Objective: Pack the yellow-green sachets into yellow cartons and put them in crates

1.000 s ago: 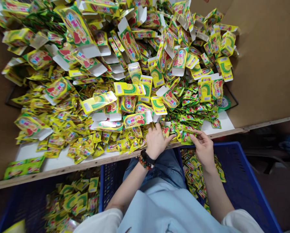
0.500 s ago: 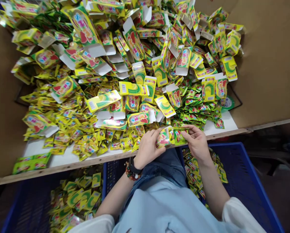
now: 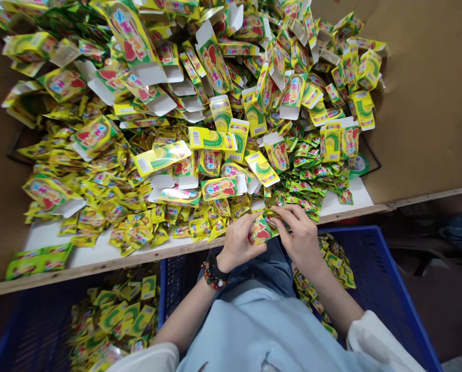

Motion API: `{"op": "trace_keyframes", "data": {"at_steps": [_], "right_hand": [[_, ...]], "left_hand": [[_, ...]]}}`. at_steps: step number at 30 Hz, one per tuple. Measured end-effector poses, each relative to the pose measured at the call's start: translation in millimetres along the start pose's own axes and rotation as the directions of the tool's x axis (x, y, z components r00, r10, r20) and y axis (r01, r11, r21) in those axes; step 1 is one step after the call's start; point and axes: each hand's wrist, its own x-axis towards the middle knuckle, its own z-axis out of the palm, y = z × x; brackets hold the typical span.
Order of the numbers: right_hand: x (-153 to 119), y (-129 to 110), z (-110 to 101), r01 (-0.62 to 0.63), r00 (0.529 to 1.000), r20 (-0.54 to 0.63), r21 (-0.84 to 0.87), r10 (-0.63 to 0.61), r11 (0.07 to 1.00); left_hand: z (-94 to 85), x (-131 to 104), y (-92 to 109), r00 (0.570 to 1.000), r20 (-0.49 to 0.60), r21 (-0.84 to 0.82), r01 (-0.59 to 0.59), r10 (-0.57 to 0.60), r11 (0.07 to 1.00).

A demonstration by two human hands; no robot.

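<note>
At the table's front edge my left hand (image 3: pixel 238 242) is closed round a small yellow-and-green candy box (image 3: pixel 259 231) printed with a watermelon picture. My right hand (image 3: pixel 298 236) is at the box's right end, thumb and fingers pinched there. Only a sliver of a green candy packet (image 3: pixel 271 223) shows between these fingers and the box; most of it is hidden. Just beyond my hands lie loose green candy packets (image 3: pixel 300 187) to the right and yellow candy packets (image 3: pixel 136 227) to the left.
A large heap of candy boxes (image 3: pixel 215 67), many with flaps up, covers the table's back. Below the wooden edge (image 3: pixel 114 262) stand a blue crate (image 3: pixel 393 279) on the right and another blue crate (image 3: pixel 25 320) on the left, both holding yellow packs. Cardboard walls (image 3: pixel 428 103) flank the heap.
My right hand has moved left, up against the box, and the green packet has slid mostly into it. My left hand keeps hold of the box. The view has shifted slightly.
</note>
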Motion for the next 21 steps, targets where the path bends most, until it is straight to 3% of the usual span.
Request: {"op": "trace_keyframes", "data": {"at_steps": [4,8,10,12,13,15,17,19,21], "right_hand": [[-6.8,0.9,12.7,0.003,0.999,0.042,-0.097,0.001,0.995],[-18.6,0.0,22.5,0.034,0.991,0.127,-0.048,-0.028,0.998],[-24.8,0.6,27.4,0.011,0.999,0.034,0.027,-0.011,1.0],[-27.4,4.4,33.1,-0.099,0.988,-0.098,0.19,0.119,0.977],[-27.0,7.3,36.1,-0.174,0.972,-0.098,0.313,0.214,0.934],[-23.8,13.4,41.7,-0.337,0.933,0.091,0.555,0.347,0.761],[-20.3,17.1,45.0,-0.442,0.897,0.315,0.67,0.311,0.597],[-19.0,16.6,45.4,-0.419,0.906,0.361,0.682,0.222,0.599],[-19.6,13.2,44.7,-0.309,0.947,0.278,0.649,0.161,0.695]], "left_hand": [[21.9,-6.1,-4.4,0.993,-0.121,-0.002,0.001,-0.001,1.0],[29.2,-9.8,-4.9,0.991,-0.129,0.05,0.049,-0.042,0.998],[30.3,-11.4,-6.0,0.984,-0.174,0.057,0.05,-0.04,0.997],[32.0,-12.8,-8.7,0.973,-0.231,0.064,0.01,0.005,0.998],[33.1,-13.2,-10.4,0.968,-0.248,0.066,-0.017,0.033,0.998],[35.0,-13.2,-12.9,0.97,-0.232,0.048,-0.057,0.067,0.997],[35.6,-12.1,-12.8,0.984,-0.172,0.014,-0.047,0.049,0.999],[34.4,-10.2,-9.4,0.991,-0.131,0.0,0.027,-0.027,1.0],[32.1,-7.8,-4.2,0.987,-0.13,0.015,0.095,-0.092,0.995]]}}
